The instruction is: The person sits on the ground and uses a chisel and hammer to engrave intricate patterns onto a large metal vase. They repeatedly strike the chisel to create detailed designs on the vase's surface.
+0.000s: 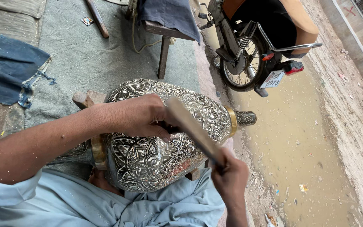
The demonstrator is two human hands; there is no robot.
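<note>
On grey mat (89, 59), near its right edge, across lap: large engraved metal vase (156, 138), lying on its side, neck toward muddy water (299, 143). Beyond that edge, rear of parked motorcycle (253, 46). Toward mat's left edge, blue cloth (9, 67). Left hand (141, 115) resting on top of vase, fingers curled around a small dark tool, hardly visible. Right hand (230, 176) clenched around lower end of wooden stick (194, 130), raised over left hand.
</note>
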